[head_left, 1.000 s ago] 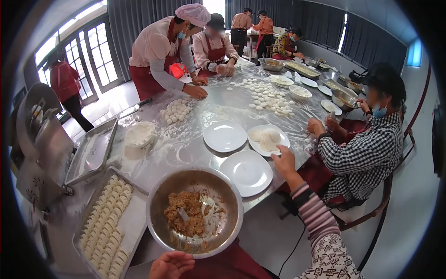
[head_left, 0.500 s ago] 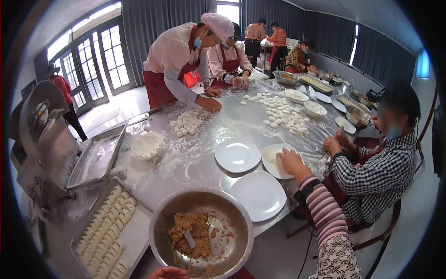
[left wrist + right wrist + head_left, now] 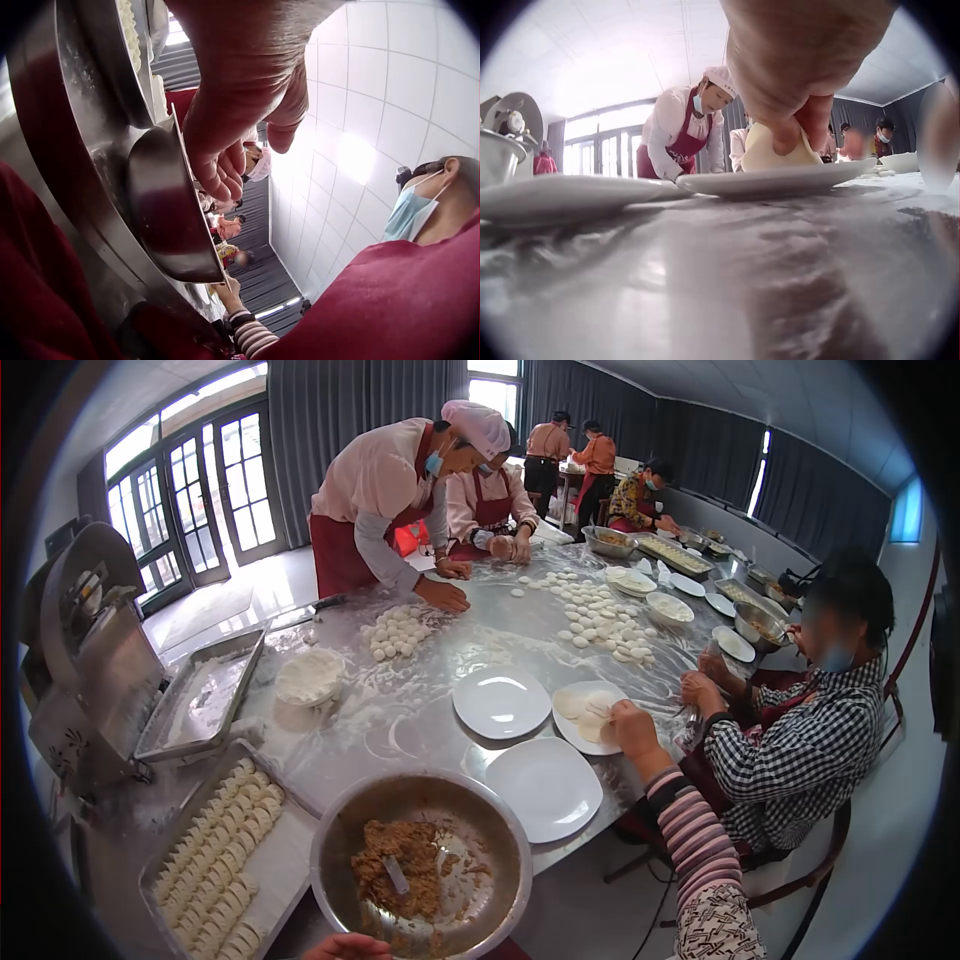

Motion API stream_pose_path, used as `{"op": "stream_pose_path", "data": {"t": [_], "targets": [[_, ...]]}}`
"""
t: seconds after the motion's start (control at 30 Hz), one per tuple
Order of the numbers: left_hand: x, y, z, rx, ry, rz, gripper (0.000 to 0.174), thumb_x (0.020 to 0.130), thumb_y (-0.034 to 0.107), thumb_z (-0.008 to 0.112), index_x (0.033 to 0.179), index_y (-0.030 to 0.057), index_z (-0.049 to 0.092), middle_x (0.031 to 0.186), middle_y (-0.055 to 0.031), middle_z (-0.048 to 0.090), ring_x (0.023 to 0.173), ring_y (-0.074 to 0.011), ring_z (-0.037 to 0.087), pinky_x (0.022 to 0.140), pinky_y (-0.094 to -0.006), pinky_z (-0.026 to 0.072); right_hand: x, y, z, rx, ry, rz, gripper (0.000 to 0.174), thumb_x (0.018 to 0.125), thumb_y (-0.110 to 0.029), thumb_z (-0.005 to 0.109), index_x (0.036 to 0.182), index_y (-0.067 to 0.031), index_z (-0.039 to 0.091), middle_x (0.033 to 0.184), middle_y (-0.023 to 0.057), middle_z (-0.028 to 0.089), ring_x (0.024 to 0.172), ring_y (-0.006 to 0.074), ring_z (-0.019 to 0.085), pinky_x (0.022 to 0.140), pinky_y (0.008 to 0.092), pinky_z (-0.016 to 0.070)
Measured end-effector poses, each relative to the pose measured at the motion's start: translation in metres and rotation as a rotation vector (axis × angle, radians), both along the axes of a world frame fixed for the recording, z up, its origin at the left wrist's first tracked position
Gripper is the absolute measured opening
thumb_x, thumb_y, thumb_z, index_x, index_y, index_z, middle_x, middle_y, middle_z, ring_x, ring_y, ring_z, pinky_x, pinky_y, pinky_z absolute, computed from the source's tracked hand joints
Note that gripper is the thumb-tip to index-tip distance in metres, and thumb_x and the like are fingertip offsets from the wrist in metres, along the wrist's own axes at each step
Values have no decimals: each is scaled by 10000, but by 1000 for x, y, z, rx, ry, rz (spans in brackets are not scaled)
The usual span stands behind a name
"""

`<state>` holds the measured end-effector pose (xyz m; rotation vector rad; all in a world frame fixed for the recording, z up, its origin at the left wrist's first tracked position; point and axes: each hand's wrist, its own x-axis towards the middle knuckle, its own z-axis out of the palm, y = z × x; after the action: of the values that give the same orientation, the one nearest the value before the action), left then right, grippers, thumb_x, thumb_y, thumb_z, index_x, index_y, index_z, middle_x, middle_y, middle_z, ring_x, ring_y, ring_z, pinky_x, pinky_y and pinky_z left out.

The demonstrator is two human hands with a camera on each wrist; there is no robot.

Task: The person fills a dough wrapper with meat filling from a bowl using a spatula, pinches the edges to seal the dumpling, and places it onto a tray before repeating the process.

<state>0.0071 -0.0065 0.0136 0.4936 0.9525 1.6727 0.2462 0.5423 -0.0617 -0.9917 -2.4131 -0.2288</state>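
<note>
My right hand (image 3: 636,728) reaches over the right side of a white plate (image 3: 566,734) of round dough wrappers (image 3: 580,708). In the right wrist view, its thumb and fingers pinch a dough wrapper (image 3: 778,154) that bends upward at the edge over the plate (image 3: 765,183). My left hand (image 3: 244,97), fingers loosely bent and nothing in them, hovers by the near rim of a steel bowl (image 3: 169,210). In the head view that hand (image 3: 348,946) is mostly cut off. Brown filling (image 3: 378,852) lies in the bowl, with a light-handled utensil (image 3: 397,876) stuck in it.
Two bare white plates (image 3: 545,788) (image 3: 500,702) lie beside the wrappers. A tray (image 3: 285,860) of shaped dumplings stands left of the bowl, near a bowl of flour (image 3: 308,678). Dough pieces (image 3: 395,633) lie farther back. A person in a checked shirt (image 3: 800,745) sits at right.
My right hand has gone from the plate's edge onto the wrappers and now pinches one. The left hand stays by the bowl's near rim. The head view has shifted slightly.
</note>
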Motion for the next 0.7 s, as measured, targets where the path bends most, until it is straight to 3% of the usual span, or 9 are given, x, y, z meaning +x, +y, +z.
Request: {"op": "stream_pose_path", "data": {"t": [0.07,0.13,0.17,0.23,0.33,0.47,0.53,0.63,0.7], "targets": [[1,-1,1,-2,0,1,503,915,277,618,1263,-57,474,1214,-198,581,1101,-267,591,967,-389,474,-1,-11,3,-17,123,-2,109,716,-62,664,819,-39,636,837,139,631,757,311,650,673,385,535],[2,-3,1,-7,-2,1,500,915,273,620,1263,-56,475,1212,-196,583,1098,-265,592,966,-388,474,-8,-32,10,-197,447,136,157,673,-17,734,802,-16,645,776,106,655,663,247,655,605,342,532],[3,-2,0,-4,-5,0,496,915,269,620,1263,-55,476,1211,-193,584,1097,-263,592,965,-386,474,-11,-43,15,-196,443,134,157,673,-17,734,802,-16,645,776,106,655,663,247,655,605,342,532],[5,-1,1,0,-12,0,491,916,264,619,1263,-53,477,1211,-191,585,1096,-261,593,964,-384,473,-17,-67,29,-999,652,114,158,694,-22,767,788,8,644,742,62,656,604,162,641,556,287,536],[8,2,4,-1,-25,-24,479,916,260,619,1261,-45,484,1207,-183,589,1097,-258,592,968,-382,470,-31,-96,45,-1407,626,156,166,749,-63,757,783,39,629,728,66,643,619,145,646,534,257,555],[10,-1,-5,-12,-56,-50,461,917,253,617,1259,-32,496,1208,-177,591,1100,-254,591,970,-379,468,-50,-95,9,-1244,375,83,188,730,-149,767,750,1,654,736,88,662,611,172,646,534,301,542],[10,-2,-6,-15,-58,-45,457,917,252,617,1258,-29,499,1209,-176,591,1099,-253,592,970,-380,468,-57,-97,-2,-722,178,168,208,719,-206,755,751,-22,664,731,119,672,641,237,653,594,332,528],[10,-5,-4,-32,-46,-39,454,919,248,615,1258,-30,499,1209,-177,591,1098,-253,592,970,-378,468,-63,-101,-1,-546,364,319,199,731,-212,727,781,-29,667,739,135,671,706,283,656,657,346,516],[9,-7,-6,-17,-54,-39,454,920,246,614,1259,-31,498,1210,-178,591,1097,-254,593,970,-375,467,-66,-113,15,-617,337,319,188,741,-203,718,779,-26,665,745,130,673,710,283,660,658,355,517]]}}
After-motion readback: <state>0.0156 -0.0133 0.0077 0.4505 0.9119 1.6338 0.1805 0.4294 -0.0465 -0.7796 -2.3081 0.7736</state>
